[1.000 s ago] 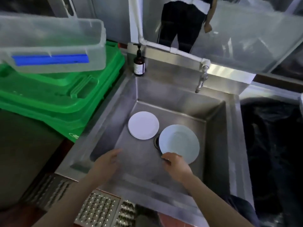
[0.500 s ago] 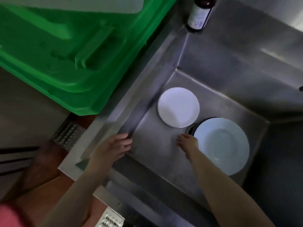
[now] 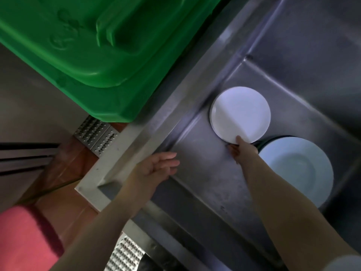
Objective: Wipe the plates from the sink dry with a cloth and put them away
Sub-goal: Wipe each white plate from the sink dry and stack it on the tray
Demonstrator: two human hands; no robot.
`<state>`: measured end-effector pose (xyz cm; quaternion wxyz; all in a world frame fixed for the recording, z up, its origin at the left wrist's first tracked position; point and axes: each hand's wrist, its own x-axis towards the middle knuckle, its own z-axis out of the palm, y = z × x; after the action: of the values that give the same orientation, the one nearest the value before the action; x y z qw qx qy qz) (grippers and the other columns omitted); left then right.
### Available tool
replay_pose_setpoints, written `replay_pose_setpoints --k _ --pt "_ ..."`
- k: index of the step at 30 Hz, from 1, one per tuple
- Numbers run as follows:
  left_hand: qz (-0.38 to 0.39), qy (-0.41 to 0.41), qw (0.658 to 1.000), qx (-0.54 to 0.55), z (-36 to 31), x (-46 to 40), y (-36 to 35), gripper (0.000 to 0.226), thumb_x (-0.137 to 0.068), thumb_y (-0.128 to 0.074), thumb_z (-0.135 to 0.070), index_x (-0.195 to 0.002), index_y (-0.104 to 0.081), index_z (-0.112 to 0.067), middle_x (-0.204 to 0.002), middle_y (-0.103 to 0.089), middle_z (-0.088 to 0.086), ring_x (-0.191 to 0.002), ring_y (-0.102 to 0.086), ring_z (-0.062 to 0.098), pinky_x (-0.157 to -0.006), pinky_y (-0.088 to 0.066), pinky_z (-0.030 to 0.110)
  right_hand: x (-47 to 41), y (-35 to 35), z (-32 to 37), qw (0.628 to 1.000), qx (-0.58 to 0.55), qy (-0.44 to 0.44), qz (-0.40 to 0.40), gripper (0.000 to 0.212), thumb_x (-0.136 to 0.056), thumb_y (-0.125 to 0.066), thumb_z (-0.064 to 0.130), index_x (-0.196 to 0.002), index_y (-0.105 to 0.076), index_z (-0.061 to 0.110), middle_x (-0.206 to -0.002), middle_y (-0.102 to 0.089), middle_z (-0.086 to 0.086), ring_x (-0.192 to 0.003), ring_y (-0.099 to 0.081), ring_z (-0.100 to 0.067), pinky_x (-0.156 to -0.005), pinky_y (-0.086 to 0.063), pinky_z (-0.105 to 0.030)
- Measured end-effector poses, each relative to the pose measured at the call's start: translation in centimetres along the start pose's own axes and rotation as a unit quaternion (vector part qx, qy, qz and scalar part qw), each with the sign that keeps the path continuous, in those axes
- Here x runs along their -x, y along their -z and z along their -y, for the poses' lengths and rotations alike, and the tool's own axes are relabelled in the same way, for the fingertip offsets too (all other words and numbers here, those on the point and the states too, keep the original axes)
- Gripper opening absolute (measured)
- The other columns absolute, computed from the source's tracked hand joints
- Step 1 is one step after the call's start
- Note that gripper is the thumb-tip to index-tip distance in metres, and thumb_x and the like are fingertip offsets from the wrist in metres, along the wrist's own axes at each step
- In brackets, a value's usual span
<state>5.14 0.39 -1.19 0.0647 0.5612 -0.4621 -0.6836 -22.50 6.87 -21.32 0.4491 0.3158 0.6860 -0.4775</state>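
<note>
Down in the sink point(image 3: 205, 173), the right hand point(image 3: 241, 148) pinched the small plate's point(image 3: 240, 114) near rim; the left hand point(image 3: 156, 167) hovered with fingers loose. A wet edge held so thinly could have slipped and chipped on the steel.

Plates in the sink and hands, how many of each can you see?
Plates: 2, the small white plate and the big pale plate.
Hands: 2, the left hand and the right hand.
Total: 4.
</note>
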Motion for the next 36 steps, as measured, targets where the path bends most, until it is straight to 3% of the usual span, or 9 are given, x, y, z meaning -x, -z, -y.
replay_pose_setpoints --k 5,8,14,18,24,27,31,36 --pt "0.003 0.005 1.000 -0.001 -0.2 0.1 -0.3 0.035 -0.093 -0.048 0.007 -0.106 -0.061 -0.023 -0.104 -0.072 -0.002 -0.093 -0.069 0.015 -0.092 -0.049 0.031 -0.6 0.4 -0.4 1.000 -0.008 0.007 -0.004 0.045 -0.088 -0.069 0.012 -0.127 -0.050 -0.002 -0.110 -0.064 -0.019 -0.038 -0.062 -0.018 -0.036 -0.048 -0.024" --pt "0.005 0.001 1.000 0.000 -0.3 0.2 -0.3 0.035 -0.093 -0.048 0.008 -0.106 -0.060 -0.022 -0.105 -0.070 0.000 -0.090 -0.069 0.012 -0.088 -0.050 0.025 -0.7 0.3 -0.5 1.000 -0.011 0.020 -0.006 0.039 -0.089 -0.068 0.010 -0.122 -0.052 -0.002 -0.110 -0.063 -0.018 -0.040 -0.063 -0.019 -0.037 -0.050 -0.025" --pt "0.005 0.000 1.000 -0.011 -0.2 0.2 -0.3 0.035 -0.094 -0.048 0.006 -0.108 -0.060 -0.024 -0.107 -0.070 -0.001 -0.095 -0.069 0.012 -0.089 -0.050 0.025 -0.1 0.4 -0.1 1.000 -0.021 0.005 -0.018 0.027 -0.083 -0.074 0.008 -0.105 -0.059 0.005 -0.103 -0.066 -0.013 -0.066 -0.065 -0.023 -0.039 -0.051 -0.025" --pt "0.003 0.001 1.000 -0.017 -0.2 0.2 -0.3 0.036 -0.094 -0.048 0.006 -0.107 -0.060 -0.025 -0.107 -0.070 -0.001 -0.095 -0.068 0.012 -0.090 -0.049 0.026 0.4 0.2 0.1 0.999 -0.031 -0.005 -0.012 0.031 -0.084 -0.074 0.009 -0.111 -0.060 0.006 -0.100 -0.066 -0.011 -0.066 -0.063 -0.021 -0.038 -0.049 -0.023" --pt "-0.001 0.003 1.000 -0.029 -0.2 0.1 -0.7 0.033 -0.094 -0.049 0.005 -0.116 -0.058 -0.018 -0.109 -0.069 0.001 -0.096 -0.067 0.012 -0.088 -0.049 0.022 1.2 1.5 0.1 1.000 -0.006 -0.004 0.001 0.015 -0.084 -0.072 0.011 -0.084 -0.057 0.010 -0.071 -0.059 -0.004 -0.051 -0.051 -0.013 -0.039 -0.042 -0.016" --pt "0.002 0.005 1.000 -0.020 -0.2 0.1 -0.8 0.033 -0.094 -0.049 0.007 -0.119 -0.057 -0.013 -0.109 -0.068 0.004 -0.093 -0.065 0.012 -0.084 -0.048 0.017 2.1 2.2 0.5 0.998 -0.032 -0.012 0.050 0.010 -0.088 -0.065 0.006 -0.089 -0.056 0.011 -0.068 -0.057 -0.004 -0.047 -0.049 -0.012 -0.039 -0.040 -0.017" --pt "0.004 0.003 1.000 -0.010 -0.2 0.4 -0.8 0.033 -0.093 -0.051 0.004 -0.116 -0.059 -0.018 -0.108 -0.069 0.001 -0.093 -0.067 0.011 -0.082 -0.051 0.016 3.3 4.1 0.6 0.998 0.000 0.020 0.059 0.010 -0.091 -0.060 0.004 -0.087 -0.058 0.012 -0.073 -0.055 -0.006 -0.054 -0.044 -0.015 -0.039 -0.039 -0.018" --pt "0.000 0.006 1.000 0.010 -0.2 1.0 -0.7 0.028 -0.095 -0.051 -0.002 -0.113 -0.060 -0.021 -0.111 -0.070 0.002 -0.102 -0.066 0.019 -0.091 -0.050 0.030 6.9 6.5 1.1 0.986 0.050 0.097 0.123 0.016 -0.093 -0.059 0.008 -0.108 -0.064 0.009 -0.079 -0.059 -0.006 -0.056 -0.045 -0.016 -0.051 -0.042 -0.026"
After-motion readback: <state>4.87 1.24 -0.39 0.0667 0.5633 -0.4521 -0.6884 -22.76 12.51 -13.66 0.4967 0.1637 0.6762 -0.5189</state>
